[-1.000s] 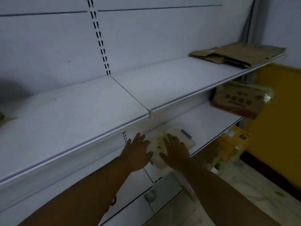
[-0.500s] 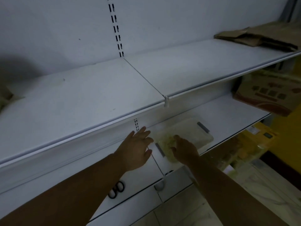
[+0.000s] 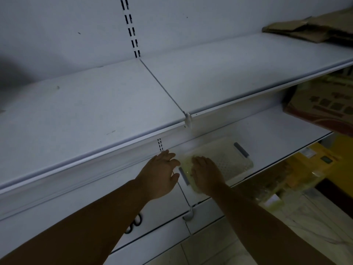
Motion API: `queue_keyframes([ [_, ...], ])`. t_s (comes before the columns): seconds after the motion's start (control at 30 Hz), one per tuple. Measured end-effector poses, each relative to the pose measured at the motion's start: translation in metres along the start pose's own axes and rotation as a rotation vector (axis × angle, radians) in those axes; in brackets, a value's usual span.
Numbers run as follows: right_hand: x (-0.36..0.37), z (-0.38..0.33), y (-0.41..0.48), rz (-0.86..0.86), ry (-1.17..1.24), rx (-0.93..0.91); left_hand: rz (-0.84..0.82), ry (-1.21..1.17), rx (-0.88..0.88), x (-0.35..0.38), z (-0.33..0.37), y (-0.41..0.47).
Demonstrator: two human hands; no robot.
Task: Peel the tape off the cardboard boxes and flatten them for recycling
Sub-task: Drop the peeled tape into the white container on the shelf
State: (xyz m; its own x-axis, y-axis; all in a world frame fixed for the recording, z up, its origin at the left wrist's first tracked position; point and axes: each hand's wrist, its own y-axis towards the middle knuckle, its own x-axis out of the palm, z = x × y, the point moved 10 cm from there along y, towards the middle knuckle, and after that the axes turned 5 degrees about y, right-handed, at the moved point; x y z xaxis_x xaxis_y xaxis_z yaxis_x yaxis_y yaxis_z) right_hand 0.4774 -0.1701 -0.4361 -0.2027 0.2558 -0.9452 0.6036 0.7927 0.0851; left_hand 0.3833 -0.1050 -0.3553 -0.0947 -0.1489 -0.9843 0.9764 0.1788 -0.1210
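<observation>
A clear plastic bin point(image 3: 229, 157) with grey handles stands on the lower white shelf point(image 3: 277, 129). Crumpled pale stuff lies in its near left corner. My right hand point(image 3: 206, 173) reaches down into that corner, and its fingertips are hidden inside the bin. My left hand point(image 3: 160, 175) hovers with straight fingers beside the bin's left handle. Flattened brown cardboard point(image 3: 305, 29) lies at the far right of the upper shelf point(image 3: 114, 104). A printed cardboard box point(image 3: 324, 108) sits on the lower shelf at the right.
Black scissors point(image 3: 136, 222) lie on the lower shelf, partly under my left forearm. The upper shelf's front edge overhangs the bin closely. Yellow packages point(image 3: 305, 169) sit on the tiled floor at the right.
The view has shifted left and closer. My right hand has dipped from flat over the bin down into its near corner. My left hand stays spread beside the bin.
</observation>
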Motion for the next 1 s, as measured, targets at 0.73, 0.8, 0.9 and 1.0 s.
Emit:
queue_keyframes([
  [0.73, -0.012, -0.004, 0.003, 0.016, -0.159, 0.019, 0.002, 0.046, -0.018, 0.001, -0.006, -0.006],
  [0.8, -0.016, -0.006, 0.001, -0.005, -0.099, 0.009, -0.01, 0.075, -0.015, -0.004, -0.002, -0.005],
  [0.9, -0.026, -0.005, -0.006, -0.033, -0.065, 0.025, -0.042, 0.11, -0.009, -0.011, 0.008, -0.002],
  [1.0, -0.039, 0.001, -0.021, -0.079, -0.1, 0.044, -0.079, 0.136, 0.025, -0.018, 0.023, 0.0],
])
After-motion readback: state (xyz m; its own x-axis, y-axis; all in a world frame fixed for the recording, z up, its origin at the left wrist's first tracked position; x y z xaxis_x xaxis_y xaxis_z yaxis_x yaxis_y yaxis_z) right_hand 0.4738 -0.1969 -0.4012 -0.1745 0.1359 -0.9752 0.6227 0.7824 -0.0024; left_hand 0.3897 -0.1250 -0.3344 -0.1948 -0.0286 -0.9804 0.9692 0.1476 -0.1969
